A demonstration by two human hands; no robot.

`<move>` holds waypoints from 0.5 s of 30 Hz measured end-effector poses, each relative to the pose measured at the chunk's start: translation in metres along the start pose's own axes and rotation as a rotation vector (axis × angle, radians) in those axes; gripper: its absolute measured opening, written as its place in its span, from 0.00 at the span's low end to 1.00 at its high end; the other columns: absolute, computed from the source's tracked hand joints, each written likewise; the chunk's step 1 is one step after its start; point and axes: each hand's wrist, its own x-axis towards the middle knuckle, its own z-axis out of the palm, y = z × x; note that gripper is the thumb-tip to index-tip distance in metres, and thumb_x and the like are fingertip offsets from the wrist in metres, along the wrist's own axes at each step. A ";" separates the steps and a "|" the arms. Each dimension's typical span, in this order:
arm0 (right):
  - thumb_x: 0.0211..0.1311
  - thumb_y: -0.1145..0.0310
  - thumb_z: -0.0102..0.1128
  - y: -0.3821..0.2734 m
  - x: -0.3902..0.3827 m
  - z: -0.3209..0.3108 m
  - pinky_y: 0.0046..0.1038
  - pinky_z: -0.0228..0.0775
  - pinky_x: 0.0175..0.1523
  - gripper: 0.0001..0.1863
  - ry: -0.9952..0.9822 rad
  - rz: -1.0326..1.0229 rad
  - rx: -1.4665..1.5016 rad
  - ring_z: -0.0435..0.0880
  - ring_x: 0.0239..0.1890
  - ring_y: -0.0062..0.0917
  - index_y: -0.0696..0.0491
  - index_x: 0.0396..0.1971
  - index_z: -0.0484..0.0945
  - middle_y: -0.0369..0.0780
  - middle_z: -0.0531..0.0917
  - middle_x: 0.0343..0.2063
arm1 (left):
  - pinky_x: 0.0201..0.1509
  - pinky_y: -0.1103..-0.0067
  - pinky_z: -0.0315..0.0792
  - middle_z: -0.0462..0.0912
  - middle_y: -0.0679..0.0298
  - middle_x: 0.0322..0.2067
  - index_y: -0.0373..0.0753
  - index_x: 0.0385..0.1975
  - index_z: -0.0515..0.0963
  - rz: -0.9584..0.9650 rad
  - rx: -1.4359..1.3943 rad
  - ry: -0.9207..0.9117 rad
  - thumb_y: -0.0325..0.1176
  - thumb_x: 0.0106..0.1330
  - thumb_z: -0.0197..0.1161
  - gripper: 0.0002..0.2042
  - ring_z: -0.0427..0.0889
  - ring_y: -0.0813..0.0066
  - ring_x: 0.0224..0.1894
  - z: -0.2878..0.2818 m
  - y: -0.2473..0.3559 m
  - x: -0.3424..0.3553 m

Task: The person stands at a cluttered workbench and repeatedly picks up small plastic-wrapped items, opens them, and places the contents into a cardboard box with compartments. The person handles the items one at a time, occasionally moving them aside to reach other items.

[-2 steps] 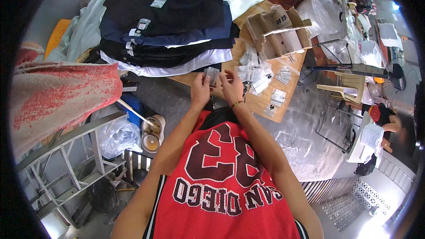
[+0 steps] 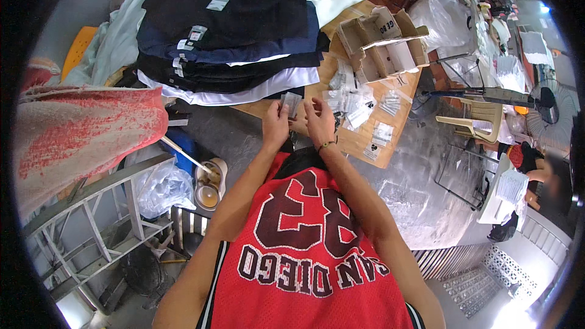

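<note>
Over the near edge of a wooden table (image 2: 348,141), my left hand (image 2: 276,124) is closed on a small flat grey-and-clear stack of labels (image 2: 291,104). Just to the right is my right hand (image 2: 320,124), its fingers loosely bent and somewhat apart, with nothing visible in them. Beside it lie loose clear packets and white labels (image 2: 354,105) with black print. Beyond my left hand, a pile of folded shirts (image 2: 228,42) in black, navy and white covers the table's left part; small neck labels show along its near side.
A divided cardboard box (image 2: 384,42) stands at the table's far right. A red-stained cloth (image 2: 91,140) hangs at left above a metal ladder (image 2: 91,225). A beige plastic chair (image 2: 475,119) and a fan (image 2: 548,109) are to the right, with another person (image 2: 539,175) farther off.
The fingers of my right hand have shifted very slightly. My left hand still holds the label stack in the same place.
</note>
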 end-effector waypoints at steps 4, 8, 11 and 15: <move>0.73 0.50 0.53 -0.014 -0.024 -0.001 0.32 0.74 0.49 0.26 -0.271 0.036 -0.100 0.84 0.41 0.31 0.60 0.52 0.79 0.49 0.85 0.40 | 0.41 0.61 0.75 0.84 0.50 0.34 0.33 0.45 0.76 0.155 0.252 -0.026 0.36 0.75 0.52 0.12 0.85 0.52 0.37 -0.001 -0.026 -0.002; 0.71 0.57 0.58 -0.016 -0.032 -0.032 0.31 0.75 0.49 0.19 -0.131 -0.121 -0.196 0.85 0.43 0.32 0.57 0.49 0.82 0.47 0.86 0.42 | 0.47 0.55 0.71 0.81 0.46 0.37 0.33 0.41 0.75 0.240 0.341 0.034 0.36 0.72 0.54 0.11 0.79 0.40 0.45 -0.002 -0.030 0.001; 0.62 0.62 0.68 -0.006 -0.034 -0.077 0.32 0.77 0.45 0.17 -0.002 -0.154 -0.297 0.86 0.39 0.32 0.56 0.47 0.83 0.44 0.86 0.40 | 0.50 0.57 0.69 0.79 0.49 0.41 0.34 0.41 0.77 0.308 0.585 -0.009 0.36 0.69 0.58 0.11 0.77 0.45 0.49 -0.009 -0.037 0.001; 0.55 0.62 0.73 0.021 -0.038 -0.104 0.32 0.77 0.42 0.19 0.083 -0.117 -0.459 0.85 0.35 0.32 0.55 0.46 0.83 0.42 0.85 0.36 | 0.52 0.58 0.69 0.80 0.53 0.43 0.38 0.45 0.79 0.338 0.657 -0.129 0.36 0.67 0.61 0.12 0.77 0.50 0.49 -0.003 -0.022 0.002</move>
